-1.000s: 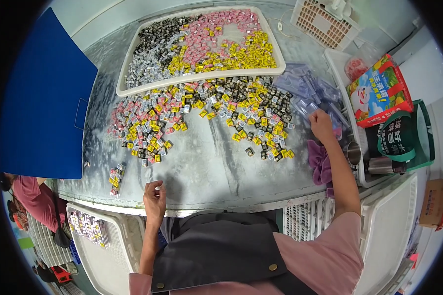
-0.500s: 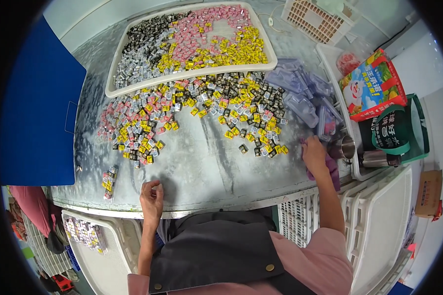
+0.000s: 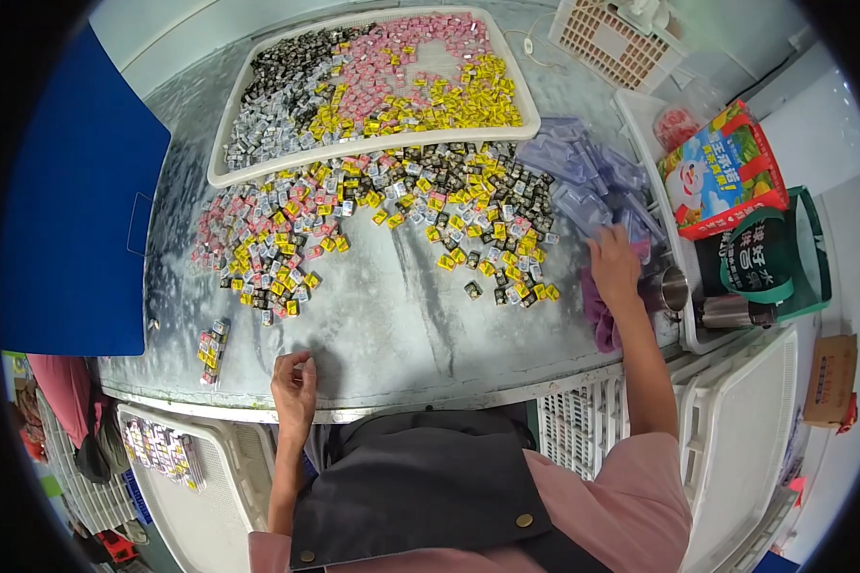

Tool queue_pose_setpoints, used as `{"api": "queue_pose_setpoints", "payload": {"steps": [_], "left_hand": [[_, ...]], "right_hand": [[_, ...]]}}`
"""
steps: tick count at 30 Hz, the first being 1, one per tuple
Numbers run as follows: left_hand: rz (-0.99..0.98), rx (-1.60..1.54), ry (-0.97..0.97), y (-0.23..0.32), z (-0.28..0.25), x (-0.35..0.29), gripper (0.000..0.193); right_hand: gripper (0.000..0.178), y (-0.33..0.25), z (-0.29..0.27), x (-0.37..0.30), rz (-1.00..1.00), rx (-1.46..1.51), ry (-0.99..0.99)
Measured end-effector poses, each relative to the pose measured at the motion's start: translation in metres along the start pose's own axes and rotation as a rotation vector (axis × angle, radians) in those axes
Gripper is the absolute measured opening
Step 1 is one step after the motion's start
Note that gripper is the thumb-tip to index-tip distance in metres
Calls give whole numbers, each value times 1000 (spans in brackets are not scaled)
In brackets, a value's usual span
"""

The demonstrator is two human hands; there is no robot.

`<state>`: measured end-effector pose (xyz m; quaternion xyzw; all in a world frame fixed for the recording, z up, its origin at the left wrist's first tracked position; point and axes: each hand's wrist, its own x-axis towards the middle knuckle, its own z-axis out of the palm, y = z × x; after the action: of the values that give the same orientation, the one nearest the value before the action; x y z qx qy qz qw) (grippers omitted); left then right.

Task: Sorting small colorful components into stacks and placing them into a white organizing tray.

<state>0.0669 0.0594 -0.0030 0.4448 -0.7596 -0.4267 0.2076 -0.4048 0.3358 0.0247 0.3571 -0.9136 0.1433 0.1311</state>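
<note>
My right hand (image 3: pixel 615 264) reaches over the right side of the table, fingers stretched and apart, at the near edge of a pile of clear bluish plastic shells (image 3: pixel 583 205). Whether the fingertips touch a shell is hard to see. Just below that hand lies a crumpled purple cloth (image 3: pixel 597 313). At the table's front edge rests my left hand (image 3: pixel 294 387), its fingers curled in and nothing showing in them. Small wrapped candies (image 3: pixel 277 258) in yellow, black, pink and white lie loose mid-table. One narrow clear pack (image 3: pixel 212 353) filled with them lies left of my left hand.
A white tray (image 3: pixel 373 143) of candies sorted by colour stands at the back. To the right are a steel cup (image 3: pixel 674 288), a colourful box (image 3: pixel 721 172), a green bag (image 3: pixel 803 248) and a plastic basket (image 3: pixel 612 43). A blue panel (image 3: pixel 76 210) rises at the left.
My right hand has left the purple cloth and moved away from me to the plastic shells. The cloth now lies bunched below it. My left hand stays put.
</note>
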Motion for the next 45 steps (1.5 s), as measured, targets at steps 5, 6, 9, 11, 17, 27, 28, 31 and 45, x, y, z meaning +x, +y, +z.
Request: {"api": "queue_pose_setpoints", "payload": {"steps": [5, 6, 9, 11, 17, 27, 28, 31, 45], "left_hand": [[-12, -30, -27, 11, 7, 2, 21], [-12, -32, -28, 12, 7, 0, 20], [-15, -26, -14, 8, 5, -2, 19], [-25, -26, -11, 6, 5, -3, 18], [-37, -60, -10, 6, 8, 5, 17], [6, -1, 18, 1, 6, -1, 18], [33, -8, 10, 3, 8, 2, 18], [64, -10, 23, 16, 17, 10, 16], [153, 509, 286, 9, 10, 92, 63]], "right_hand": [[14, 18, 41, 28, -185, -157, -42], [16, 19, 43, 32, -217, -240, -118], [16, 24, 42, 32, -255, -236, -114], [14, 31, 45, 36, -281, -256, -79], [14, 30, 41, 37, -326, -223, 17], [15, -50, 0, 30, -489, -27, 189], [15, -76, -4, 23, -504, 6, 181], [17, -159, 0, -12, -768, 224, 83], [47, -295, 50, -18, -730, 467, -400]]}}
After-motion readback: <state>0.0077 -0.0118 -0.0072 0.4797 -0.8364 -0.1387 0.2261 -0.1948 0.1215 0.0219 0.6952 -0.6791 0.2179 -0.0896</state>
